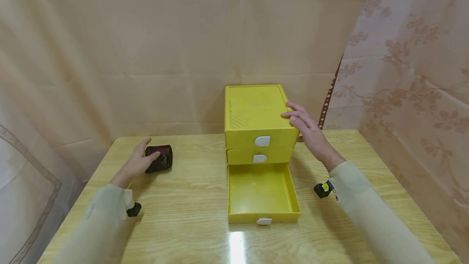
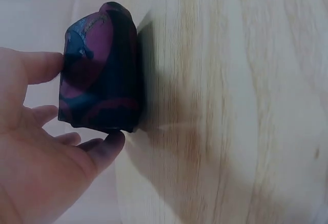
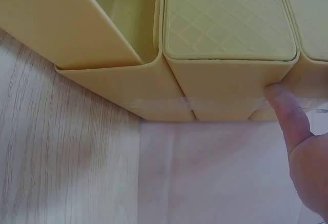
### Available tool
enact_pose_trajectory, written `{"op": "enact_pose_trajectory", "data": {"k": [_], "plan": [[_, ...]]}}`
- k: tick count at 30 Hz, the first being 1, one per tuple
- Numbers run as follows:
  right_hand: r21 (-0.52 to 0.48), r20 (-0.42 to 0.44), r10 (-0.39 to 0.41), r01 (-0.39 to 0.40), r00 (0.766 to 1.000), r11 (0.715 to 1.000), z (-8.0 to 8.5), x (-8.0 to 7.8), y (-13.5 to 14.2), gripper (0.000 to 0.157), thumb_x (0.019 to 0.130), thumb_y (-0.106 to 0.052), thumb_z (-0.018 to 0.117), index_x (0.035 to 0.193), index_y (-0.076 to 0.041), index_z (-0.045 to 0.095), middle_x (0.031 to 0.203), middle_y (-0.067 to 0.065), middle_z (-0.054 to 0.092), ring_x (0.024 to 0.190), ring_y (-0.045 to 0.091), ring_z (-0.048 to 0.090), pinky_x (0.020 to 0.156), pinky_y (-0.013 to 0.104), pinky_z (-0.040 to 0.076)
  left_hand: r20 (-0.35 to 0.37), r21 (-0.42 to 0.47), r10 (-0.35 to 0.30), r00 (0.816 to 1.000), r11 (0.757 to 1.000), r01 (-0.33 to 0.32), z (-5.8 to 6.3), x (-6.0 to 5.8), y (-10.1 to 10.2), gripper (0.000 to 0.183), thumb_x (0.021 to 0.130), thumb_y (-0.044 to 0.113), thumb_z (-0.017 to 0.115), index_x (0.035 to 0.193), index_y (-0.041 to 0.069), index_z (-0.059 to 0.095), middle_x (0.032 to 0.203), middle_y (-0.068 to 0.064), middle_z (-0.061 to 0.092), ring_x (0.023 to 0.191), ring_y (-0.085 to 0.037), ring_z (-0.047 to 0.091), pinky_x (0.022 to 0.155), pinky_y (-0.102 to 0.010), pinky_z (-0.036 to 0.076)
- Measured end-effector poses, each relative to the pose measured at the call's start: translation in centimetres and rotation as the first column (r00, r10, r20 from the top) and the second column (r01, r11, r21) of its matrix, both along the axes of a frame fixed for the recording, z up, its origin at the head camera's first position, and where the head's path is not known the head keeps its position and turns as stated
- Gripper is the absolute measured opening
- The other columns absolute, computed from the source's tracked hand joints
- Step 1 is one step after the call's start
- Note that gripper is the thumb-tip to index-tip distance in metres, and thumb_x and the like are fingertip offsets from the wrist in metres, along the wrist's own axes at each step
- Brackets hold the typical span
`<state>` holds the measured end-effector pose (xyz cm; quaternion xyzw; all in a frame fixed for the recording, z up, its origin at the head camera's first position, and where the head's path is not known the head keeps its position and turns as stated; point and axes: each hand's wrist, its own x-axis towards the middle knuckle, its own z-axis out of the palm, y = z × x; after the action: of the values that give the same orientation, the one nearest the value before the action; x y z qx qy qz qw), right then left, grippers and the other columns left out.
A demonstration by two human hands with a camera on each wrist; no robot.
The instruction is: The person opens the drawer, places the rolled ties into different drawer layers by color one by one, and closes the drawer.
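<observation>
At the left of the table lies a small dark, crumpled-looking object [image 2: 100,75] with purple-red patches. My left hand [image 1: 137,162] is spread at its left end, the thumb at its upper surface and the fingertips by its near end in the left wrist view. A yellow drawer unit [image 1: 256,107] with white tabs stands right of centre. Its bottom drawer [image 1: 261,190] is pulled out and holds nothing; the two drawers above are pushed in. On the unit's upper right edge rests my right hand [image 1: 307,129], fingers over the top and thumb [image 3: 287,114] against the side.
The wooden table [image 1: 194,199] runs up to a beige curtain [image 1: 176,52] behind the unit. A flowered curtain [image 1: 417,93] hangs along the right side. The open drawer juts toward the table's front, between my two arms.
</observation>
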<state>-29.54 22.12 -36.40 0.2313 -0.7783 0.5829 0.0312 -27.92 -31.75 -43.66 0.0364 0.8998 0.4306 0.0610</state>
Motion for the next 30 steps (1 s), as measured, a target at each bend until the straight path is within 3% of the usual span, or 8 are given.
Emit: {"op": "enact_pose_trajectory", "data": {"k": [6,12,16,21,28,30], "plan": [[-0.006,-0.004,0.005,-0.005,1.0,1.0,0.1,0.1,0.0,0.043,0.111,-0.037,0.039,0.135,-0.006,0.056,0.166,-0.008,0.02,0.149,0.032,0.024,0.083,0.052,0.053,0.071,0.034,0.027,0.997,0.999,-0.03,0.2,-0.4,0.5,0.079,0.108,0.02,0.048,0.159,-0.003,-0.008,0.161,-0.035,-0.01,0.148,-0.053,-0.007,0.114,-0.07,0.009],[-0.003,-0.002,0.0,0.0,1.0,1.0,0.1,0.1,-0.1,0.043,0.111,-0.038,0.039,0.135,-0.006,0.057,0.165,-0.008,0.02,0.148,0.032,0.024,0.082,0.051,0.053,0.124,0.062,0.04,0.991,0.997,-0.048,-0.3,-0.6,0.4,0.082,0.106,0.019,0.05,0.158,-0.004,-0.009,0.162,-0.033,-0.011,0.148,-0.052,-0.008,0.115,-0.069,0.006],[-0.003,-0.004,-0.001,0.001,1.0,1.0,0.1,0.0,-0.1,0.043,0.111,-0.038,0.039,0.135,-0.006,0.057,0.165,-0.008,0.02,0.148,0.032,0.025,0.081,0.05,0.053,0.165,0.065,0.06,0.984,0.995,-0.072,-0.8,-0.9,0.3,0.082,0.106,0.019,0.05,0.159,-0.003,-0.008,0.162,-0.035,-0.003,0.148,-0.052,0.004,0.116,-0.067,0.011],[-0.003,-0.005,-0.007,0.007,1.0,1.0,0.2,-0.1,-0.1,0.044,0.111,-0.038,0.04,0.134,-0.005,0.057,0.165,-0.01,0.021,0.148,0.03,0.025,0.08,0.05,0.053,0.192,0.046,0.08,0.978,0.995,-0.09,-0.5,-0.8,0.7,0.079,0.106,0.02,0.052,0.159,-0.004,-0.002,0.154,-0.037,0.02,0.139,-0.049,0.03,0.114,-0.063,0.024],[0.004,-0.006,-0.009,0.009,1.0,1.0,0.3,0.1,-0.2,0.042,0.111,-0.037,0.039,0.134,-0.007,0.057,0.166,-0.007,0.021,0.149,0.032,0.023,0.08,0.05,0.052,0.237,-0.001,0.092,0.967,0.996,-0.095,0.1,-0.8,0.7,0.079,0.104,0.023,0.055,0.159,-0.002,0.005,0.155,-0.036,0.021,0.142,-0.052,0.024,0.113,-0.066,0.024],[0.001,-0.007,-0.008,0.008,1.0,1.0,0.2,0.1,-0.3,0.043,0.111,-0.037,0.039,0.134,-0.006,0.057,0.166,-0.006,0.02,0.149,0.032,0.023,0.08,0.05,0.053,0.241,-0.002,0.098,0.966,0.995,-0.101,0.1,-0.8,0.6,0.079,0.103,0.021,0.056,0.159,-0.004,0.007,0.152,-0.037,0.025,0.14,-0.052,0.029,0.113,-0.065,0.025]]}}
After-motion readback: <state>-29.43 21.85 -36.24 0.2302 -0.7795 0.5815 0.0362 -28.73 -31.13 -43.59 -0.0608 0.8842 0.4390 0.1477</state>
